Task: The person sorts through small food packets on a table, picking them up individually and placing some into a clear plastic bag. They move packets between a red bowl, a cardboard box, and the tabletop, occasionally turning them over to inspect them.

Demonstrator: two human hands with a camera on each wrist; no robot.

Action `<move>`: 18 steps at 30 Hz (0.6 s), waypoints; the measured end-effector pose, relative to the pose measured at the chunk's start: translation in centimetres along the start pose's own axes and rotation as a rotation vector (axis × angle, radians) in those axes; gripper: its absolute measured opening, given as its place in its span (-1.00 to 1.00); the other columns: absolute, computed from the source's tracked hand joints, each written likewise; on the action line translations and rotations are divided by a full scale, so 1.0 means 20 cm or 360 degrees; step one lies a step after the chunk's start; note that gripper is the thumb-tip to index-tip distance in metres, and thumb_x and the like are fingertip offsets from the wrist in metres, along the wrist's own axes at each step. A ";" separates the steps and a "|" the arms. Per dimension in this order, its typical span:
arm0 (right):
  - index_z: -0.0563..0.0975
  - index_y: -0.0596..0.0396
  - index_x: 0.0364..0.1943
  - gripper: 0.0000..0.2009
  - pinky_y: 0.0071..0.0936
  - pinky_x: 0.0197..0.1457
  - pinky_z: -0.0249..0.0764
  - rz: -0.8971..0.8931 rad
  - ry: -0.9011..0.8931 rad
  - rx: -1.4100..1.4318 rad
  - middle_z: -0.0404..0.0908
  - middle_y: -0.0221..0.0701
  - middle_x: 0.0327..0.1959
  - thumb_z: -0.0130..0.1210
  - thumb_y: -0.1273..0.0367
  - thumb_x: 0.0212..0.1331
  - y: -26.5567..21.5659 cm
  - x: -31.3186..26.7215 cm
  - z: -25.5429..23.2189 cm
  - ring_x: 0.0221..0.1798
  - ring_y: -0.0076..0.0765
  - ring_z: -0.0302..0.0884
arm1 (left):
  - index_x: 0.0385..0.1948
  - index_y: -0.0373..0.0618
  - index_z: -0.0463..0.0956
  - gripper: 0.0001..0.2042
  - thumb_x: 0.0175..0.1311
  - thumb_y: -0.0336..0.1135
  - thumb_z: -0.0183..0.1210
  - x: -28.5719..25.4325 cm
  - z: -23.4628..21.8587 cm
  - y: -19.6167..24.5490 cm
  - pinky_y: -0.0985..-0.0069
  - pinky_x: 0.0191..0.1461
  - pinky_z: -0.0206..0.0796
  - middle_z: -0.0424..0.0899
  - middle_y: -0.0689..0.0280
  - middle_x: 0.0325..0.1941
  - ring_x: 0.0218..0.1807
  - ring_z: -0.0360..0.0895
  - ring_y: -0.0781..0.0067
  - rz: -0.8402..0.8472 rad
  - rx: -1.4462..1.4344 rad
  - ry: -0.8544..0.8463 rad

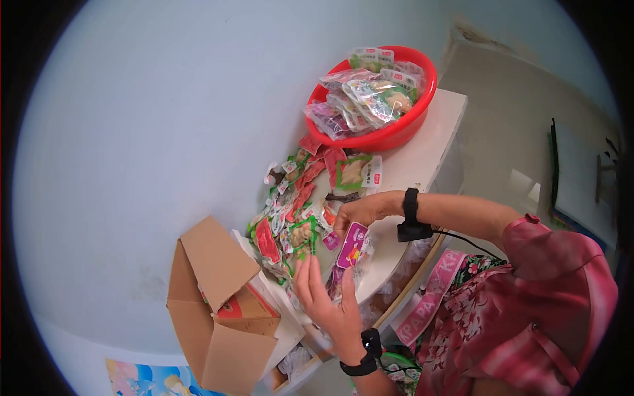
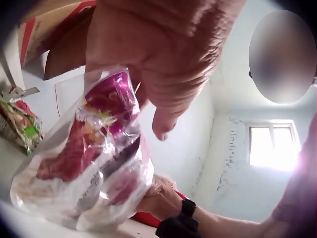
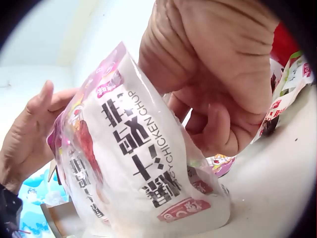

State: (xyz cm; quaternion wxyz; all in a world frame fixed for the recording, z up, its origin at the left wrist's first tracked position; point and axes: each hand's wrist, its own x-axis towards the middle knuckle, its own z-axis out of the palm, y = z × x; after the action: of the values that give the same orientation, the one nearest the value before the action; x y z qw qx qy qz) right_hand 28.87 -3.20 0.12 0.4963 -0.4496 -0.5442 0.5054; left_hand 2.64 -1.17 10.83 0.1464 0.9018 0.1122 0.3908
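Observation:
My right hand (image 1: 370,211) has its fingers curled at the edge of a clear plastic packet with a purple label (image 1: 353,245). In the right wrist view this hand (image 3: 213,74) grips the packet (image 3: 143,148), whose white face carries black lettering and "CHICKEN CHOP". My left hand (image 1: 330,307) is at the packet's other side, fingers extended and thumb apart; whether it touches the packet is unclear. From the left wrist view, that hand (image 2: 158,54) is above the shiny packet (image 2: 84,163), which shows reddish pieces.
Mixed food packets (image 1: 267,241) lie heaped along the wall side of the white table (image 1: 403,171). A red basin (image 1: 396,135) full of packets stands at the far end. An open cardboard box (image 1: 224,264) is beside my left hand. Beneath the tabletop are more plastic packets.

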 end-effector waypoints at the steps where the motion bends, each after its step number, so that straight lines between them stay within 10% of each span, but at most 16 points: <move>1: 0.64 0.11 -0.44 -0.88 -0.53 -0.31 0.34 0.0008 0.0021 -0.0001 0.54 -0.67 -0.52 0.38 0.42 0.09 -0.01 -0.02 0.02 -0.41 -0.68 0.42 | 0.20 -0.34 0.56 -0.53 0.30 -0.32 0.38 0.02 0.00 -0.01 0.11 0.43 0.29 0.60 0.02 0.23 0.32 0.50 0.01 -0.0086 -0.0062 -0.0162; 8: 0.64 0.17 -0.42 -0.86 -0.44 -0.28 0.39 -0.0115 0.0183 -0.0331 0.61 -0.58 -0.52 0.36 0.39 0.05 0.02 -0.03 0.06 -0.39 -0.63 0.44 | -0.23 -0.39 0.66 -0.76 0.44 -0.30 0.27 0.08 0.03 -0.12 0.36 -0.29 0.42 0.53 0.17 -0.53 -0.47 0.42 0.52 -0.0542 -0.0425 -0.0686; 11: 0.62 0.22 -0.33 -0.78 -0.38 -0.25 0.45 -0.0424 0.0652 -0.0785 0.65 -0.41 -0.50 0.34 0.31 0.23 -0.05 -0.10 0.13 -0.40 -0.52 0.49 | -0.18 -0.27 0.69 -0.78 0.47 -0.26 0.22 0.13 -0.02 -0.10 0.20 -0.28 0.38 0.63 0.00 -0.45 -0.43 0.61 0.05 -0.0329 -0.0060 -0.0792; 18: 0.58 0.18 -0.25 -0.76 -0.33 -0.28 0.46 -0.0639 0.1618 -0.0281 0.62 -0.32 -0.48 0.22 0.25 0.41 -0.14 -0.49 0.30 -0.42 -0.40 0.53 | -0.29 -0.37 0.66 -0.76 0.47 -0.31 0.20 0.13 -0.03 -0.18 0.40 -0.26 0.39 0.67 0.19 -0.48 -0.42 0.51 0.49 -0.0568 -0.0318 -0.0368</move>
State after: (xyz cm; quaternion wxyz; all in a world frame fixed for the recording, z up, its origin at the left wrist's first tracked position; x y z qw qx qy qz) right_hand 23.88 -13.79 2.03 0.7435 -0.5643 -0.3514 0.0726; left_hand 3.61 3.02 11.63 0.3136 0.8875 0.2129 0.2620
